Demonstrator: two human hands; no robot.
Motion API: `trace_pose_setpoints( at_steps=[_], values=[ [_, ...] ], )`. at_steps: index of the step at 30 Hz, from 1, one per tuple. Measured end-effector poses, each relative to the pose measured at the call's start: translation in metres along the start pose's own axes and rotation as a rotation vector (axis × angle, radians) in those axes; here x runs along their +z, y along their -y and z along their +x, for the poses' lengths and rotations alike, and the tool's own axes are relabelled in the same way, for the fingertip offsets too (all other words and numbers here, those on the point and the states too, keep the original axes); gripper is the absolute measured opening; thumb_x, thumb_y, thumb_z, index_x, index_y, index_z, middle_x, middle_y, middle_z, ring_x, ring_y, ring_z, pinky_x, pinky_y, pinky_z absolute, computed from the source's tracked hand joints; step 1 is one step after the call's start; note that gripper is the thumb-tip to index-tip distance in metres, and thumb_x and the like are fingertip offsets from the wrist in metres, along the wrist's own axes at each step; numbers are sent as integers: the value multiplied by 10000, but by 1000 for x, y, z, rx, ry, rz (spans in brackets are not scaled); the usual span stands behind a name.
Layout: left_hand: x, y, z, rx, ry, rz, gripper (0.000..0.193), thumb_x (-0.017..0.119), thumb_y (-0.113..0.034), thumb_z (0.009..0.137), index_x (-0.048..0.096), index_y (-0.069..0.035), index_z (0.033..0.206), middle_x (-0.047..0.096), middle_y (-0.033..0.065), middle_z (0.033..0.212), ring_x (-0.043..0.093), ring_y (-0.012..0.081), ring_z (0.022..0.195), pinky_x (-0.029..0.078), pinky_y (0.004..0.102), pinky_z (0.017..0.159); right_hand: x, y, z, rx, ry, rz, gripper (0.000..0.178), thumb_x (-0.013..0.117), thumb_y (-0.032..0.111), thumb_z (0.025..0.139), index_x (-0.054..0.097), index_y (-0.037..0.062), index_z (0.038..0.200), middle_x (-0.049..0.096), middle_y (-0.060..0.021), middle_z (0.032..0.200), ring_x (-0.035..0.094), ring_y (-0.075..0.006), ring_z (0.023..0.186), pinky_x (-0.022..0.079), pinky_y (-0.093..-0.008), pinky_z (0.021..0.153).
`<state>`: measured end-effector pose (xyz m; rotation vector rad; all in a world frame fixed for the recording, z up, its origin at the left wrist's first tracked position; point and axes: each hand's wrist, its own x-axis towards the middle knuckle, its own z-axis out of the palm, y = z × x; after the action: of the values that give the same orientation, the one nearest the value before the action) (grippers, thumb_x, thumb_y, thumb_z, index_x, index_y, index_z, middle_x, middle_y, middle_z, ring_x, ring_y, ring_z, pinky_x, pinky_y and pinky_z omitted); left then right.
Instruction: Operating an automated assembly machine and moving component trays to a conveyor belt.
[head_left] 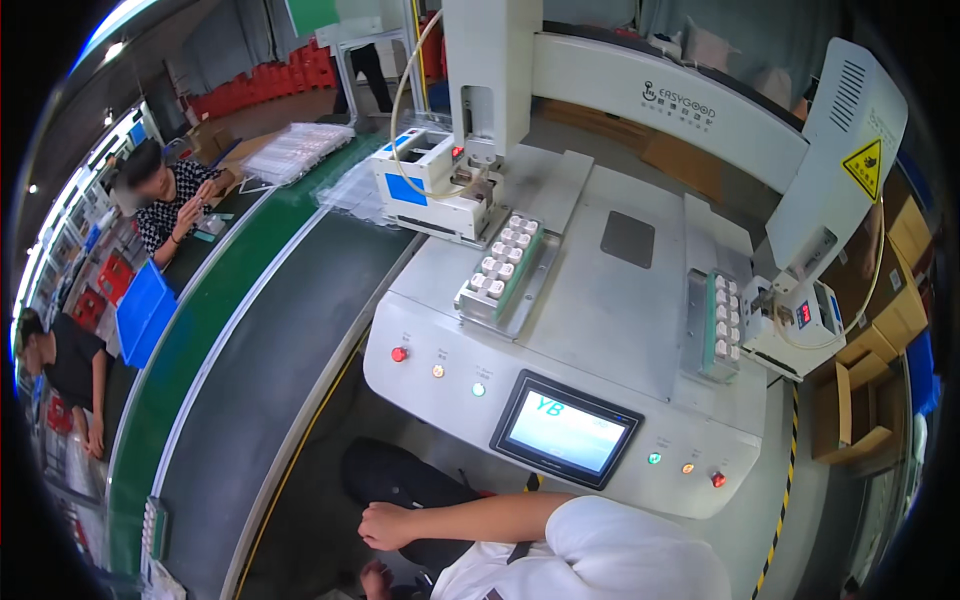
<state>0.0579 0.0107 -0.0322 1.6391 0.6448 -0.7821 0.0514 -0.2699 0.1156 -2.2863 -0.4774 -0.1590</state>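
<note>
My right hand (386, 525) is at the lower middle, above my dark trousers, at the end of a bare forearm with a white short sleeve. Its fingers are curled in, and whatever they may hold is hidden. Close below it, by the bottom edge, part of my left hand (375, 580) shows in shadow, its fingers too dim to read. Both hands are apart from the white machine (620, 340). On the machine stand a left fixture of white parts (500, 262) in rows and a similar right fixture (722, 320). A lit touchscreen (565, 432) is on its front.
Red, orange and green buttons (438, 371) flank the screen. A dark conveyor (270, 360) with a green strip runs along the left, carrying a small parts tray (155, 528). Two people sit beyond it, near a blue bin (147, 312). Open cartons (865, 405) stand at right.
</note>
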Motion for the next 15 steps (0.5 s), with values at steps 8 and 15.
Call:
trace_pose_setpoints(
  at_steps=[8, 15],
  values=[
    [-17, 24, 31, 122, 89, -121, 152, 655, -121, 935, 636, -75, 1079, 597, 64, 828, 559, 188, 611, 477, 322, 516, -135, 81, 6, -29, -451, -40, 91, 729, 172, 843, 689, 92, 828, 666, -80, 799, 638, -295, 819, 500, -429, 755],
    [-9, 11, 36, 154, 53, -174, 144, 642, -53, 934, 620, -89, 1072, 593, 42, 805, 550, 156, 617, 436, 276, 513, -370, 81, -12, 600, -934, -861, 373, 667, 329, 954, 637, 36, 1183, 657, -165, 1031, 701, -367, 925, 570, -511, 747]
  ],
)
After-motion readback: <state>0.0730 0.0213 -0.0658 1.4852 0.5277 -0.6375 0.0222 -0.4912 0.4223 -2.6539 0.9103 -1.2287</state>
